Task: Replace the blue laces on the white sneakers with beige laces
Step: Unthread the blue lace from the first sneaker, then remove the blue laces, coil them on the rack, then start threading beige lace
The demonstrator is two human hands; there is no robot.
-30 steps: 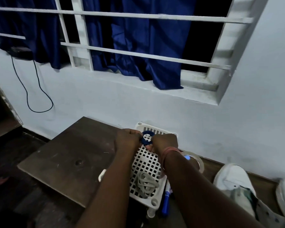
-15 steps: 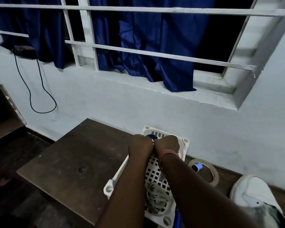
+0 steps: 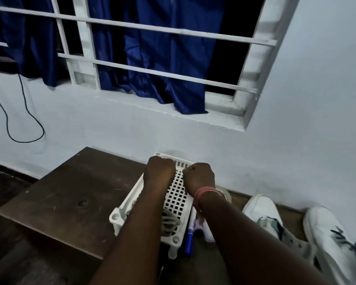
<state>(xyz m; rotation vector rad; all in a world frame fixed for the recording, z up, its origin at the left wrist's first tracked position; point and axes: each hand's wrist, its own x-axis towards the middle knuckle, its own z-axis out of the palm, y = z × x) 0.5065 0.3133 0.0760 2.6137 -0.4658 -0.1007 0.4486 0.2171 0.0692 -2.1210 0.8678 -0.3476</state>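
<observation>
Both hands, left [image 3: 159, 170] and right [image 3: 198, 175], fisted over far end of basket [image 3: 180, 195]; contents hidden. Likely stowing blue lace; next, beige laces [image 3: 169, 222] at near end.

white sneakers [image 3: 292, 229] right, beige laces [image 3: 169, 221] in basket [image 3: 119, 214]

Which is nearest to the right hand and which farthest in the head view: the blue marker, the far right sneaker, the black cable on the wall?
From the right hand:
1. blue marker, just below the wrist, beside the basket.
2. far right sneaker, lower right on the floor.
3. black cable, far left on the wall.
</observation>
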